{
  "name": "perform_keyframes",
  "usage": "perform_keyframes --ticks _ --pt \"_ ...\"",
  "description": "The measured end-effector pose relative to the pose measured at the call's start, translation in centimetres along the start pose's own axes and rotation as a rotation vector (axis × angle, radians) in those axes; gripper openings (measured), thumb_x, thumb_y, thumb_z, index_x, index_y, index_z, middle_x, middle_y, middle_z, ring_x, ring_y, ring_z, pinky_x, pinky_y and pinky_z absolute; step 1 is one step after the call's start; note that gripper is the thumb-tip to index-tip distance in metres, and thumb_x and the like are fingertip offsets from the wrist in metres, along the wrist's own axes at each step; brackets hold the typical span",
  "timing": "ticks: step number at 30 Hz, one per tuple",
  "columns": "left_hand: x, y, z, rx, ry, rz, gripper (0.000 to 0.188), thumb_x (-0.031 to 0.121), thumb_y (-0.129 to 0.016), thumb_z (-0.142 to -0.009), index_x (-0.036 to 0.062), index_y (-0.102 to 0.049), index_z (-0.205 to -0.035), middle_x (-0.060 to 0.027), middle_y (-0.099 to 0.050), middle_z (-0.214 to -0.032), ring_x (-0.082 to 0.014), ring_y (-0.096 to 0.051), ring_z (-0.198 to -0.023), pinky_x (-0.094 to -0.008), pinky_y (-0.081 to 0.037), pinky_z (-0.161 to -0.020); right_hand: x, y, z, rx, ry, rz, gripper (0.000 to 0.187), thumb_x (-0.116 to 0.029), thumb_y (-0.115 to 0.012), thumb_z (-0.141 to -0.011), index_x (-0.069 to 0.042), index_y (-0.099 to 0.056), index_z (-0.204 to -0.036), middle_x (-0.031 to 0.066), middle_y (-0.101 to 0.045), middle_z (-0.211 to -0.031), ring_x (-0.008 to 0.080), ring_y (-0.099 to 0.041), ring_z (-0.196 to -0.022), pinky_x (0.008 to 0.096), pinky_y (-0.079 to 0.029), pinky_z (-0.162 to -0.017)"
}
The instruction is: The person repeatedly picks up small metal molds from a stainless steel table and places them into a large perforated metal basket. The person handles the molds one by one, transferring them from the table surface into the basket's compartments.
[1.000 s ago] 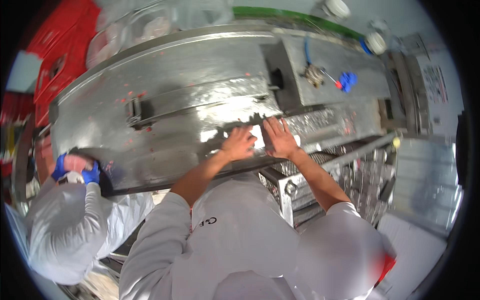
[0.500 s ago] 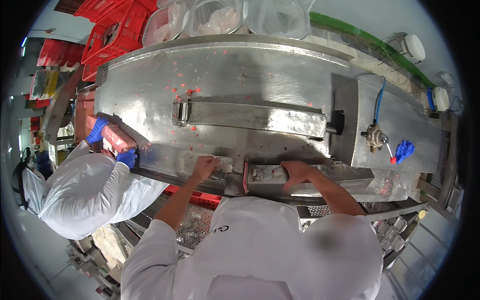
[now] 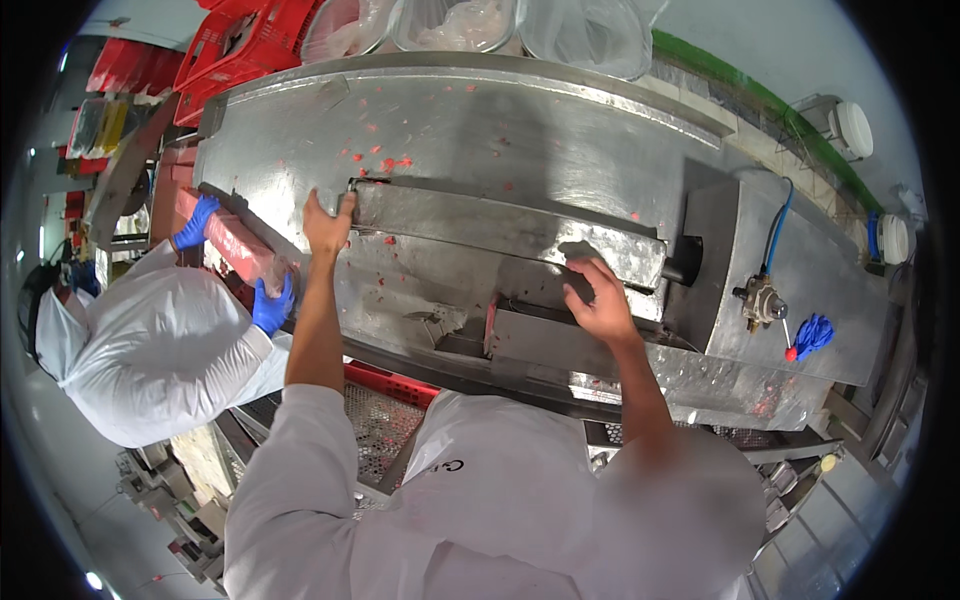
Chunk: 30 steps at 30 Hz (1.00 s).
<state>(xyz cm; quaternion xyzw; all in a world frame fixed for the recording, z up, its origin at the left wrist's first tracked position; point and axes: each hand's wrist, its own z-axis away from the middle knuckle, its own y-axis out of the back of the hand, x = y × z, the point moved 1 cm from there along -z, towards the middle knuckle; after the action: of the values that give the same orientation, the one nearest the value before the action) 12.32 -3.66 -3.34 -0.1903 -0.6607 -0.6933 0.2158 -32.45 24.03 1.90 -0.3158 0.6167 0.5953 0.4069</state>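
metal box (image 3: 500, 223), long, narrow, shiny, straight-edged

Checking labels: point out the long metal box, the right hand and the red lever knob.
Long metal box (image 3: 500, 228): head view, middle of its upper side.
Right hand (image 3: 606, 312): head view, middle of the hand.
Red lever knob (image 3: 791, 354): head view, its centre.

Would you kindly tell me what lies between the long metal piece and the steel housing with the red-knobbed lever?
In the head view, a short dark cylinder lies between the long metal piece and the steel housing.
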Motion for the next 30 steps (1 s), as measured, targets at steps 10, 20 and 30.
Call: perform_keyframes --ticks 10,20,30 --pt "7.8 -2.7 -1.3 -0.571 -0.983 -0.836 0.113 0.035 -0.091 -0.054 0.0033 -0.039 -0.149 -0.0168 -0.044 -0.152 -0.0315 -0.032 -0.148 -0.0438 -0.024 -0.121 0.1 -7.0 -8.3 -0.232 0.024 1.046 0.12 -0.035 -0.089 -0.065 -0.006 -0.019 -0.158 0.0189 -0.034 -0.156 0.0365 -0.031 -0.146 0.0619 -0.019 -0.12" --pt "2.9 13.9 14.2 -0.278 -0.757 -0.716 0.095 0.04 -0.089 -0.051 0.002 -0.051 -0.128 -0.0123 -0.057 -0.121 -0.0295 -0.056 -0.112 -0.0421 -0.041 -0.097 -8.8 -12.1 -7.3 -0.504 0.222 0.817 0.111 -0.019 -0.092 -0.051 0.005 -0.036 -0.143 0.0253 -0.049 -0.135 0.0441 -0.045 -0.129 0.048 -0.036 -0.113" --pt "-21.1 25.5 71.5 -0.015 0.484 -0.173 0.094 0.021 -0.085 -0.053 0.0072 -0.047 -0.138 -0.0176 -0.054 -0.121 -0.0358 -0.053 -0.118 -0.0484 -0.039 -0.105 -31.6 -45.0 16.3 -1.33 1.27 0.629 0.08 -0.017 -0.079 -0.052 -0.003 -0.05 -0.125 0.0181 -0.056 -0.11 0.0382 -0.053 -0.107 0.0509 -0.039 -0.096"
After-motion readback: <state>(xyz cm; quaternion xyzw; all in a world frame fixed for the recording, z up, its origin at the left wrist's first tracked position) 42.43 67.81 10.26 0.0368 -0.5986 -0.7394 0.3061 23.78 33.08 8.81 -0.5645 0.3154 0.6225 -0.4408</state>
